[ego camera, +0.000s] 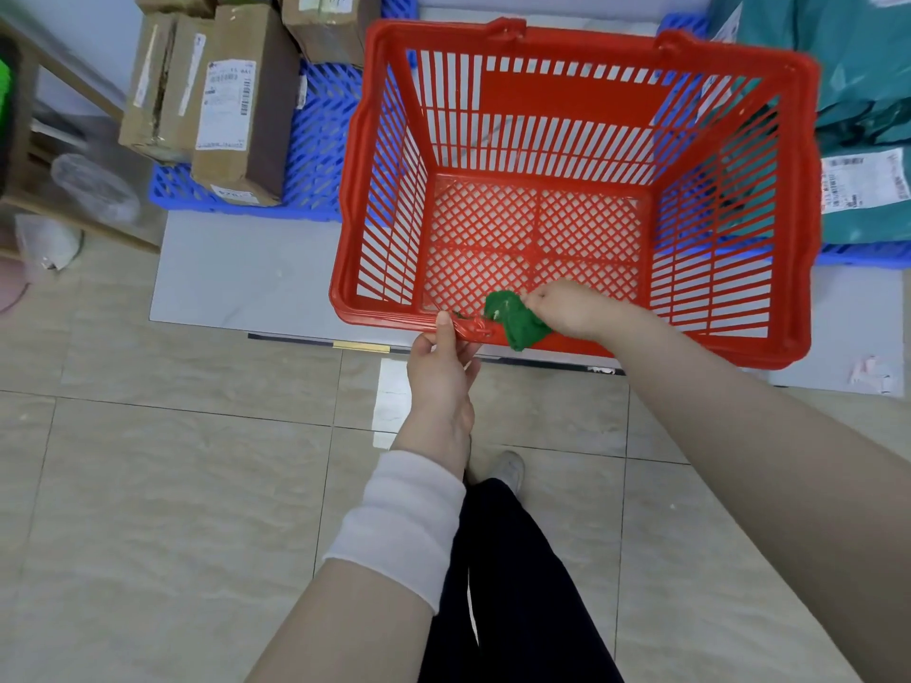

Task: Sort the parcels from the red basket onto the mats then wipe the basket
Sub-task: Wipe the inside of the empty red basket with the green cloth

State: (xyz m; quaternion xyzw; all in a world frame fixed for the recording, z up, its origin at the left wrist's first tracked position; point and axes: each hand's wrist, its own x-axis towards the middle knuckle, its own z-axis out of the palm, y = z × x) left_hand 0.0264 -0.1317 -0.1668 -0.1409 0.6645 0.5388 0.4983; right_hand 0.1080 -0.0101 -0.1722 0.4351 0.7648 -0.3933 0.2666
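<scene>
The red basket (572,81) stands on the floor in front of me with nothing inside it. My left hand (441,367) grips its near rim, thumb on top of the edge. My right hand (572,308) holds a bunched green cloth (517,320) against the inner side of the same near rim. Cardboard box parcels (231,106) sit on a blue mat (320,140) to the left. Teal bag parcels (858,66) lie on another blue mat (862,253) to the right.
A grey board (236,278) lies under the basket on the tiled floor (172,485). A wooden frame (74,209) and clear plastic wrap are at far left. My dark trouser leg and shoe (510,468) are below the basket.
</scene>
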